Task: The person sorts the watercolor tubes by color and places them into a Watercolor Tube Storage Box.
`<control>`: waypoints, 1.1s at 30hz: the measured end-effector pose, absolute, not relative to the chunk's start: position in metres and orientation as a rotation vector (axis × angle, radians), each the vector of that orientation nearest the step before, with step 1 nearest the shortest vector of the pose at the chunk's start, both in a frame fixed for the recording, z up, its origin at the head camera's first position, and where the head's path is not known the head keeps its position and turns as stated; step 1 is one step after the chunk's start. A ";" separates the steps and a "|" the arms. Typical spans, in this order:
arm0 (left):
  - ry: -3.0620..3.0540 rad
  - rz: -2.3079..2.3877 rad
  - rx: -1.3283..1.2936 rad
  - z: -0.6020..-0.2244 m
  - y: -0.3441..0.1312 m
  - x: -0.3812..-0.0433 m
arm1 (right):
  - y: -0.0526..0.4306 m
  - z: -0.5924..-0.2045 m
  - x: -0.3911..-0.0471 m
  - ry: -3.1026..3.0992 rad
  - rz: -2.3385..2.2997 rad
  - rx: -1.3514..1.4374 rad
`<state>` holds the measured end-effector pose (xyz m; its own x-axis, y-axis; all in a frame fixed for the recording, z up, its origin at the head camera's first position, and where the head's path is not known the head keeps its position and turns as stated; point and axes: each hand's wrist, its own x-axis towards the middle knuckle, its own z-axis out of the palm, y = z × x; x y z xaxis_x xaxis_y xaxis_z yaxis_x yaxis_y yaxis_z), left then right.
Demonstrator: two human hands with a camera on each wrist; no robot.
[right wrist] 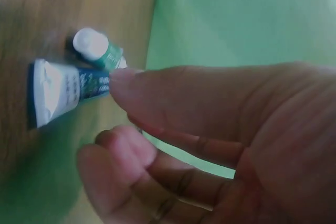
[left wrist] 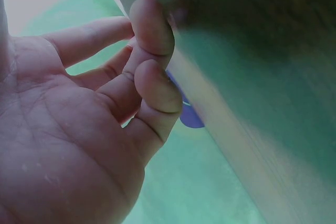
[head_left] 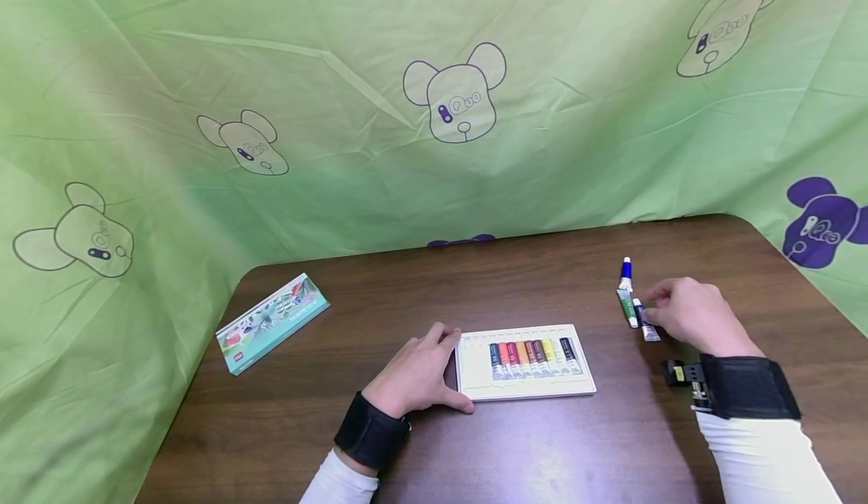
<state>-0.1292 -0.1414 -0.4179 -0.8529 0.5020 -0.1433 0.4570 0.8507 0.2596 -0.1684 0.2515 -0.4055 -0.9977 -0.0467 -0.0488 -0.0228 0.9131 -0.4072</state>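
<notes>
In the head view my left hand [head_left: 415, 374] holds the left end of a white plastic tray [head_left: 473, 368], thumb at the near corner and fingertips at the far one. A row of colored paint tubes [head_left: 525, 358] lies in the tray, leaving bare slots at its left. My right hand [head_left: 693, 314], off to the right, pinches a dark blue paint tube [head_left: 649, 329] near its cap end; the silvery crimped end [right wrist: 52, 93] faces the right wrist camera. Beside it lie a green paint tube [head_left: 628, 310] and a blue one [head_left: 626, 272], end to end.
A teal box [head_left: 274, 322] with a floral print lies slantwise at the table's left. Behind the brown wooden table [head_left: 407, 293] hangs a green curtain [head_left: 339, 150] printed with cartoon animal heads. Both wrists wear black straps.
</notes>
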 end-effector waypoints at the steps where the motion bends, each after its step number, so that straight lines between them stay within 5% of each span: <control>1: 2.824 0.321 0.742 -0.418 -0.141 -0.129 | 0.253 -0.406 -0.168 3.001 -0.634 -0.048; 33: 2.819 0.321 0.736 -0.418 -0.141 -0.129 | 0.245 -0.410 -0.167 2.967 -0.643 0.044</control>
